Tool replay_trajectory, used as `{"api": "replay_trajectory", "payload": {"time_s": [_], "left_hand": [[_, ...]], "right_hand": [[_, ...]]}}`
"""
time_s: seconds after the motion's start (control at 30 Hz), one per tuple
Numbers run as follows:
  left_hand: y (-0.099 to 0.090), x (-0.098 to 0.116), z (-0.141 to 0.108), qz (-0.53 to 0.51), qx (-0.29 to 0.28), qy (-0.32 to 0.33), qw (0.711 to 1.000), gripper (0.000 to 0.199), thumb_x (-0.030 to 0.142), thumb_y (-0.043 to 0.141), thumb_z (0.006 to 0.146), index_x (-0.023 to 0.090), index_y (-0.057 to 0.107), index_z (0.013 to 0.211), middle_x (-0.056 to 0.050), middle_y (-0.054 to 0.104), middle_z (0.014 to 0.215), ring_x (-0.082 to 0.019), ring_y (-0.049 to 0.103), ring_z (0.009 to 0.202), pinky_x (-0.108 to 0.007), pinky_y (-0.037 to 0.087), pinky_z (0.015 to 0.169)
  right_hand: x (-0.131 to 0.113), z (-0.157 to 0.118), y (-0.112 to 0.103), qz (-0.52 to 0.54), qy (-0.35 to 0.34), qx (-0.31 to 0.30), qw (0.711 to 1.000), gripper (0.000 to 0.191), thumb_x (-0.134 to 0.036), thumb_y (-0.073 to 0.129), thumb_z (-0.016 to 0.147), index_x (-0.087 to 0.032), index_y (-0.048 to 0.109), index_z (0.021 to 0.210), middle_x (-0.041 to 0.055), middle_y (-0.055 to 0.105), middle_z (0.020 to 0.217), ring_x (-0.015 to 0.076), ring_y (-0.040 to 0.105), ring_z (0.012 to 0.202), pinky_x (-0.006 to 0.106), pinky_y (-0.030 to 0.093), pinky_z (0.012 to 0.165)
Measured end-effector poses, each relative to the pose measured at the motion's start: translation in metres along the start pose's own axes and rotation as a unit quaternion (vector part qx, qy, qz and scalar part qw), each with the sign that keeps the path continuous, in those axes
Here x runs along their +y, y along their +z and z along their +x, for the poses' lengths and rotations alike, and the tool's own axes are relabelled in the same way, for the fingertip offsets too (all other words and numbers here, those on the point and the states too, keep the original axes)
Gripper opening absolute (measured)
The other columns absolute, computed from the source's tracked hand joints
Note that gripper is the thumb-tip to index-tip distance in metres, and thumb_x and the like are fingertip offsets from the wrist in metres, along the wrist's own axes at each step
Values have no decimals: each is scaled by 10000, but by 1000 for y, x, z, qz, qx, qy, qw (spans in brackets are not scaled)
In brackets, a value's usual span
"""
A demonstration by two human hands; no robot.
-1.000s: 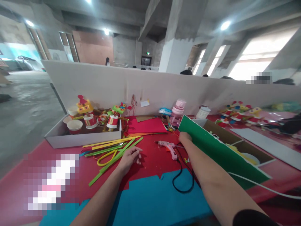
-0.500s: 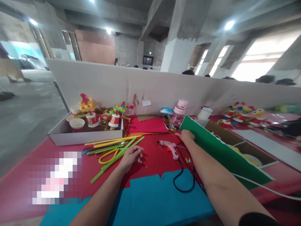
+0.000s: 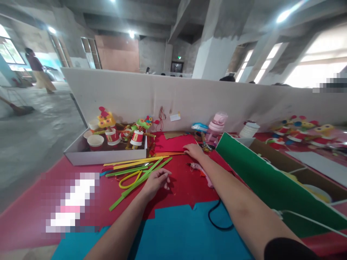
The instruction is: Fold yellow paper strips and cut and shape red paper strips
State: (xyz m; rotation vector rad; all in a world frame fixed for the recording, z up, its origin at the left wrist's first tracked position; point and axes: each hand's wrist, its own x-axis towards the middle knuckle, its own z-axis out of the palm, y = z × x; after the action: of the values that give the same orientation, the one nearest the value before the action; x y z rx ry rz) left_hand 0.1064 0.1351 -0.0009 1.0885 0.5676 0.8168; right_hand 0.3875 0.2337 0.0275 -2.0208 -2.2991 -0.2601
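Note:
My left hand [image 3: 158,181] hovers over the red table, loosely curled with its fingers apart and nothing in it. Green strips [image 3: 141,184] and a bent yellow piece [image 3: 129,180] lie just left of it. Reaching forward, my right hand [image 3: 194,151] is palm down at the front right corner of the red sheets [image 3: 172,144]; its fingers point left and look empty. Whether it touches the sheets I cannot tell. Below the right wrist lies a pink glue gun [image 3: 199,168], partly covered by my forearm. Its black cord [image 3: 220,228] loops onto the blue sheet [image 3: 187,231].
A white box [image 3: 105,158] with paper cups and cup figures stands back left. On the right is a green-sided box [image 3: 260,177] with a white cable [image 3: 306,219] in front. A pink bottle [image 3: 217,124] stands against the white partition [image 3: 130,94]. A person walks far left.
My right hand has moved left from the green box's corner to the red sheets, its forearm now covering part of the glue gun. The left hand stays in place; the view has turned slightly left.

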Motion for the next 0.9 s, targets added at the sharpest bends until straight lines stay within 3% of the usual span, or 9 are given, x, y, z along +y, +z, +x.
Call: {"api": "replay_trajectory", "payload": {"time_s": [0.17, 0.4, 0.53, 0.67, 0.8, 0.9], "left_hand": [[1, 1, 0, -9, 1, -4, 1000, 340, 405, 698, 743, 115, 587, 879, 11, 583, 629, -60, 483, 425, -224, 449, 491], [0, 0, 2, 0, 4, -14, 1000, 346, 415, 690, 747, 113, 593, 885, 9, 584, 631, -58, 482, 416, -218, 444, 477], [0, 0, 2, -2, 1, -16, 1000, 350, 416, 692, 743, 114, 591, 886, 11, 587, 634, -59, 485, 416, -221, 451, 480], [0, 1, 2, -4, -2, -18, 1000, 356, 421, 697, 742, 113, 588, 884, 10, 586, 635, -60, 488, 420, -222, 449, 484], [2, 3, 1, -5, -3, -15, 1000, 354, 420, 697, 751, 110, 592, 886, 8, 582, 636, -60, 489, 432, -223, 444, 495], [3, 4, 1, -9, -7, -15, 1000, 351, 417, 702, 749, 111, 594, 884, 7, 582, 636, -61, 495, 440, -211, 424, 487]], "right_hand": [[8, 10, -3, -9, 14, -11, 1000, 214, -322, 553, 891, -264, 742, 975, 50, 734, 1005, 210, 650, 953, 264, 464, 773], [8, 15, 1, -13, 66, 29, 997, 134, -278, 624, 832, -258, 753, 863, 62, 738, 907, 206, 652, 880, 260, 461, 730], [7, 18, 3, 21, 88, 73, 993, 183, -216, 602, 830, -227, 704, 981, 72, 727, 937, 215, 652, 867, 281, 470, 721], [5, 26, 2, 74, 60, 96, 991, 266, -103, 509, 834, -205, 678, 1012, 46, 722, 927, 184, 654, 868, 273, 481, 770], [2, 34, 2, 113, -5, 84, 990, 245, -80, 539, 794, -215, 729, 871, 45, 655, 1187, 173, 617, 1059, 270, 451, 919], [1, 35, 4, 106, -80, 40, 990, 229, -222, 700, 741, -223, 734, 967, 68, 473, 1426, 234, 544, 1195, 324, 418, 1001]]}}
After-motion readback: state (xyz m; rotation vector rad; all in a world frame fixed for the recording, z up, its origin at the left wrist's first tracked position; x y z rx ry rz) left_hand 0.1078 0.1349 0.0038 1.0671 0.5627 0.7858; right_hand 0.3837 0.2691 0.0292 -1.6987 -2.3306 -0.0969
